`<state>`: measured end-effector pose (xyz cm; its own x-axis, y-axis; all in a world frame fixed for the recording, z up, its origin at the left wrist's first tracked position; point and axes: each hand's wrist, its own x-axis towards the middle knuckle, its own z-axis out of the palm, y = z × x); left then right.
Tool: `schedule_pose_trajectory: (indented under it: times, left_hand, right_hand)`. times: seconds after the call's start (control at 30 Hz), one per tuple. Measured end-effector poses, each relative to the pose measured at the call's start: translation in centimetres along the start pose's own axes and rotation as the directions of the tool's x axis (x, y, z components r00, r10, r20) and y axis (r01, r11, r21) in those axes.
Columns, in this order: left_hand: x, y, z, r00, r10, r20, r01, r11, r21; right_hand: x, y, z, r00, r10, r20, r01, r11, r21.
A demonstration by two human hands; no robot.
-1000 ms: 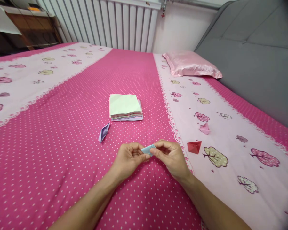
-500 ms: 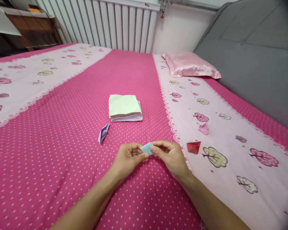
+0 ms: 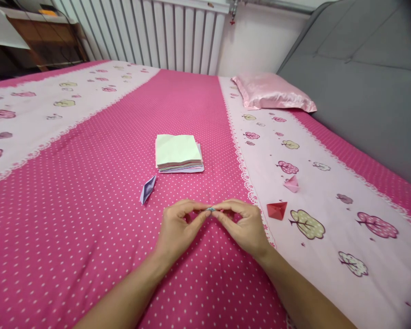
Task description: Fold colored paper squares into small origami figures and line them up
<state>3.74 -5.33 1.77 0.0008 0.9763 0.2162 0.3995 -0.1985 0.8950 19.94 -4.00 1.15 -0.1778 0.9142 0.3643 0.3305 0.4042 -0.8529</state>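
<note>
Between my two hands is a small folded light-blue paper (image 3: 210,209), seen nearly edge-on and mostly hidden by fingertips. My left hand (image 3: 178,225) pinches its left end between thumb and fingers. At the other end, the thumb and fingers of my right hand (image 3: 241,224) are closed on it the same way. A purple paper boat (image 3: 148,189) lies on the bed to the left of my left hand. To the right of my right hand rest a red folded paper boat (image 3: 276,210) and a pink one (image 3: 292,183).
A stack of coloured paper squares (image 3: 178,151), pale green on top, lies beyond my hands. All of it sits on a pink dotted bedspread (image 3: 116,237). Farther off are a pink pillow (image 3: 274,92), a grey headboard (image 3: 359,68) and a white radiator (image 3: 171,36).
The blue paper has turned from showing a flat face to nearly edge-on. Both hands now pinch it at opposite ends, with the left hand's fingers straighter than before.
</note>
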Motion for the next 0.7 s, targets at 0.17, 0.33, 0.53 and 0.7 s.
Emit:
schedule_pose_trajectory:
  times: [0.17,0.33,0.53,0.7]
  left_hand:
    - [-0.06,-0.17,0.18,0.999,0.031,-0.011,-0.03,0.997,0.077]
    - [-0.15,-0.15,0.22,0.994,0.105,0.008,-0.105,0.988,0.114]
    - [-0.26,-0.17,0.06,0.984,0.176,0.019,-0.177,0.971,0.162]
    - [-0.25,0.05,0.13,0.989,0.144,0.026,-0.146,0.96,0.238]
  right_hand:
    - [-0.09,-0.32,0.1,0.999,-0.039,-0.025,0.038,0.998,-0.049]
    - [-0.14,-0.46,0.17,0.997,-0.064,-0.053,0.059,0.995,-0.083]
    - [-0.15,-0.44,0.36,0.996,-0.082,-0.046,0.077,0.992,-0.104]
    - [-0.25,-0.38,0.5,0.999,-0.04,-0.01,0.038,0.991,-0.128]
